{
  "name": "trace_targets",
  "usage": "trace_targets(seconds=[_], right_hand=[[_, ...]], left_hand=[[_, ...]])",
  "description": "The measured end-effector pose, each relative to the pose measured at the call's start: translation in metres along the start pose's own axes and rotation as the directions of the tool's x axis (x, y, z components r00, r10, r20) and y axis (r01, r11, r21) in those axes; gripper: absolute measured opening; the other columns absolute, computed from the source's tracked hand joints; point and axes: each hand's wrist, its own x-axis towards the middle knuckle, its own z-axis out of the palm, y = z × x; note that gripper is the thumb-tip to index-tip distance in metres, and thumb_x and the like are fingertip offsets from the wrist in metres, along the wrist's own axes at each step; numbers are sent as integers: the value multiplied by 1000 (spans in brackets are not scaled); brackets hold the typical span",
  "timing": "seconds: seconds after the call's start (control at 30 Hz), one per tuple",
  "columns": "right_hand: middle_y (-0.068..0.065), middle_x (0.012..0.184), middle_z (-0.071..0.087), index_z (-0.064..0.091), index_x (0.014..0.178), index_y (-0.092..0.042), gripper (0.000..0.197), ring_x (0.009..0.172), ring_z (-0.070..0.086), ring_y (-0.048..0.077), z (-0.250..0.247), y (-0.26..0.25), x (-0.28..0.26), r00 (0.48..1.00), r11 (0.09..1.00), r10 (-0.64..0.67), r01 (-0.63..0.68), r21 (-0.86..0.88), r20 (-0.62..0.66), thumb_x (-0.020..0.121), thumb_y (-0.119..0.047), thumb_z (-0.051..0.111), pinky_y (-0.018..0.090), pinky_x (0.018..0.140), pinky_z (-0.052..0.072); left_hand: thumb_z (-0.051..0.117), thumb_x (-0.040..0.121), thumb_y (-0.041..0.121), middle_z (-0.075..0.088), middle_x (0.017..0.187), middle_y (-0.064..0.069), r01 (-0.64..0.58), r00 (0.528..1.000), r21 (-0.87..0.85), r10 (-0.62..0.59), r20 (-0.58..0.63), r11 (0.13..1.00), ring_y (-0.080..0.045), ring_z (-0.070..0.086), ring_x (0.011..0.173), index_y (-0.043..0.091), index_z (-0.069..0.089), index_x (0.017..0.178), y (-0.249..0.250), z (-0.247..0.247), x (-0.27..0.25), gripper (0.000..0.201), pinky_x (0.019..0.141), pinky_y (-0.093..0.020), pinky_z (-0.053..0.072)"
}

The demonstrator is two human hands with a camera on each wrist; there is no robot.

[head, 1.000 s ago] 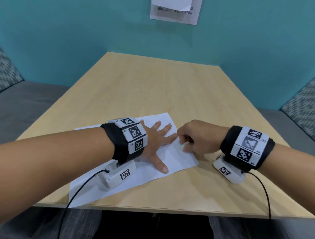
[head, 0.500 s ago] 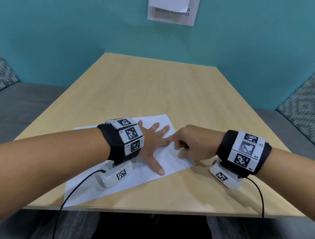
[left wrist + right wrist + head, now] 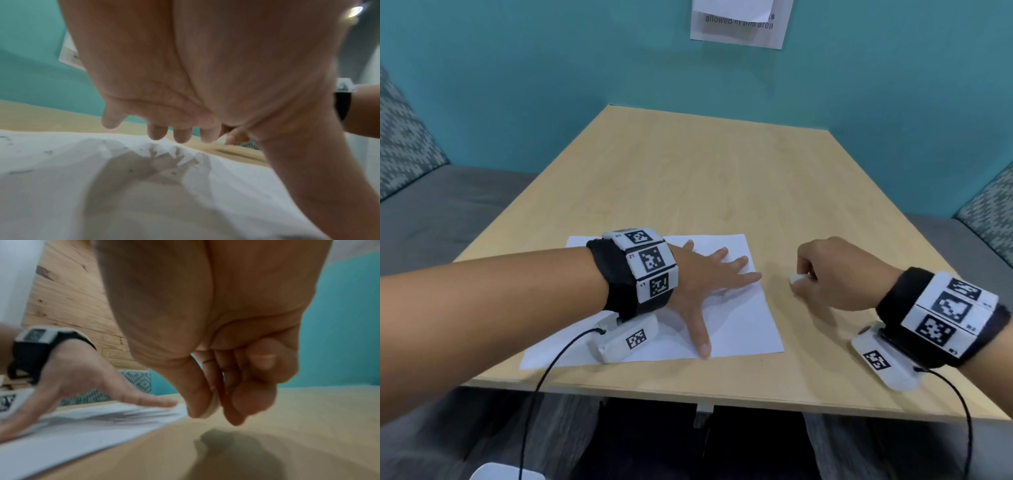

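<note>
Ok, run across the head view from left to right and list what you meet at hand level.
Left wristband → left hand → small white piece → right hand → right wristband

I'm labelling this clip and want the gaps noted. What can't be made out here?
Small white object: head and right wrist views, mostly covered by the right hand; kind unclear.
Marks on the paper: faint in head view, blurred in left wrist view.
Wall notice: head view, top cut off by the edge, wording partly covered.
</note>
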Motion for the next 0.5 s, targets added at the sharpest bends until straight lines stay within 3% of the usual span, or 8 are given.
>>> trace_targets(seconds=[0.13,0.23,0.3,0.33,0.43,0.5], right_hand=[[5,87,62,54,83,-15,30,80,58,24,9,6,-4,993,986,90,-77,-147,78,88,-45,56,34,66,47],[4,91,58,50,86,-19,34,82,56,23,7,-2,-14,996,982,80,-74,-176,28,88,-53,52,32,66,43],[1,100,55,52,102,-20,38,90,57,21,6,-19,-24,1000,989,13,-13,-150,1,88,-55,50,32,74,47],[-2,101,53,51,102,-22,36,91,56,20,6,-30,-30,999,995,-32,32,-92,12,88,-55,50,34,78,48],[-7,94,46,43,84,-27,28,85,54,15,13,-63,-48,969,983,-183,185,4,168,86,-54,46,38,81,49],[-7,97,43,40,91,-26,28,91,54,16,21,-79,-56,945,967,-234,251,-49,231,89,-54,39,40,84,49]], left_hand=[[76,75,61,-13,164,21,-15,972,-243,-43,-233,970,-4,-8,151,47,-11,154,-7,-3,-32,119,124,-45,6],[69,82,59,1,164,24,46,891,-390,-214,-399,920,-1,12,150,48,-2,155,-24,0,-72,103,121,-30,17],[65,85,58,6,163,25,127,817,-460,-356,-454,879,2,17,147,47,2,156,-33,12,-103,96,115,-19,17],[64,85,58,8,162,25,166,775,-499,-425,-467,851,4,17,147,47,4,156,-36,22,-118,94,112,-16,17],[62,87,57,12,162,23,244,625,-637,-620,-473,731,7,16,144,44,11,157,-36,56,-159,87,112,-18,17],[62,88,54,11,164,16,271,501,-746,-751,-430,608,-1,10,149,41,15,157,-31,85,-178,85,118,-26,14]])
